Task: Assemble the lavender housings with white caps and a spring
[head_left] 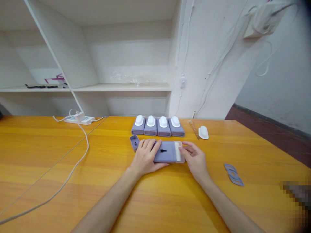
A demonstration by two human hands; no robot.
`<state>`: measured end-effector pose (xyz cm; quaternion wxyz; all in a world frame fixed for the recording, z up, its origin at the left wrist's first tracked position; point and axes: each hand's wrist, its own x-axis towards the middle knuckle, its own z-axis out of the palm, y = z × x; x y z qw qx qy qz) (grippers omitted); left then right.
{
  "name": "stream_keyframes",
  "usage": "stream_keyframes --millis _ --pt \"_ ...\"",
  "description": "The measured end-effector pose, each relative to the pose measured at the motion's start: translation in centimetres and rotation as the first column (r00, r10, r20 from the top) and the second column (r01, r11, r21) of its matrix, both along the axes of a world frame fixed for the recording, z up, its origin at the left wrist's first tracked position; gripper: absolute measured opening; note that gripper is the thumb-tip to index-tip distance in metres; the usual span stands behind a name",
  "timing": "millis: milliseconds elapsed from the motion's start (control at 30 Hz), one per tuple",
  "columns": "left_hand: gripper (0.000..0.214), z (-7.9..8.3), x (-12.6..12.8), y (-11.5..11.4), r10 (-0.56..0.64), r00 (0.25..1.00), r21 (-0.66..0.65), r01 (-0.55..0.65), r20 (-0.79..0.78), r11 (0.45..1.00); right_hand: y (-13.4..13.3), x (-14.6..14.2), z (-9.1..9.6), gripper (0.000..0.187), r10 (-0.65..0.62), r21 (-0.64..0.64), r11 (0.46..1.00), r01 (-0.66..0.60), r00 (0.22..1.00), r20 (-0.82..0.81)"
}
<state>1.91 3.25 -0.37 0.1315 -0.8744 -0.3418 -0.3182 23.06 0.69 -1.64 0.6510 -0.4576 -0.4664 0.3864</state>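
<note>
The left hand (145, 158) is closed around one end of a flat lavender case (166, 157), thumb along its near edge; the right hand (196, 160) pinches the clear end piece (182, 159) at the other. The case lies between the two hands, smooth, with a black mark on its upper face and a white band showing through the clear end. Just beyond the left hand's fingers sits one small lavender cap (133, 141), hollow side up. Farther out from both hands stand four lavender boxes (164, 131) in a row, topped by four white pieces (163, 122). Beyond the right hand lie one coil (194, 130) and one loose white piece (203, 132); to its right, one flat lavender cutout (233, 175). All rest on an orange wood-grain bench (155, 200). Left of the left hand runs a cable (85, 152); white shelving (126, 86) and a white wall (206, 38) stand behind
</note>
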Motion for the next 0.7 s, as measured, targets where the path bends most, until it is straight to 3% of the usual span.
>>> stream_keyframes --millis 133,267,333,433,600,700 --pt "0.077 0.0 0.0 0.0 0.055 0.998 -0.008 -0.055 0.034 0.998 -0.7 -0.4 -0.1 0.04 0.023 0.071 0.997 -0.033 0.991 0.132" --pt "0.076 0.0 0.2 0.0 0.121 0.99 -0.005 -0.121 0.076 0.993 -1.2 -0.9 -0.5 0.062 0.171 0.091 0.978 -0.187 0.972 0.164" --pt "0.075 -0.1 0.2 0.0 0.152 0.984 -0.002 -0.153 0.097 0.988 -1.3 -1.0 -0.8 0.069 0.186 0.1 0.974 -0.203 0.97 0.158" --pt "0.075 -0.1 0.2 0.1 0.188 0.975 0.005 -0.19 0.116 0.982 -1.3 -0.9 -0.8 0.06 0.198 0.102 0.969 -0.226 0.952 0.232" --pt "0.073 0.0 -0.4 0.2 0.202 0.97 0.025 -0.207 0.132 0.978 -0.9 -0.3 -0.5 0.049 0.137 0.152 0.957 -0.245 0.851 0.507" --pt "0.073 0.1 -0.7 0.3 0.183 0.974 0.044 -0.19 0.136 0.981 -0.9 0.0 -0.6 0.049 0.172 0.123 0.956 -0.265 0.85 0.499"
